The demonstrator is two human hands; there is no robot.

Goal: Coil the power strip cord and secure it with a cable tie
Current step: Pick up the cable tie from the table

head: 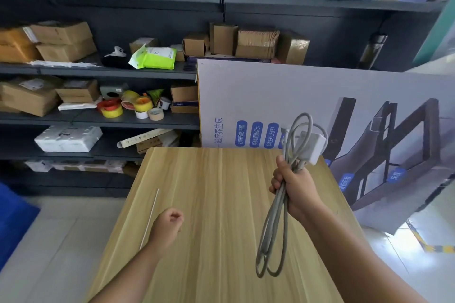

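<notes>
Looking down through the head camera, we are seeing the right hand (pixel 294 183) closing its fist around the coiled grey cord (pixel 273 224), holding it above the wooden table (pixel 221 204). Loops are hanging below the fist and rising above it, with the white power strip (pixel 312 146) sitting just above the hand. The left hand (pixel 168 225) is curling into a loose fist, apparently gripping nothing. Just beside it, the thin white cable tie (pixel 150 216) is lying on the table.
</notes>
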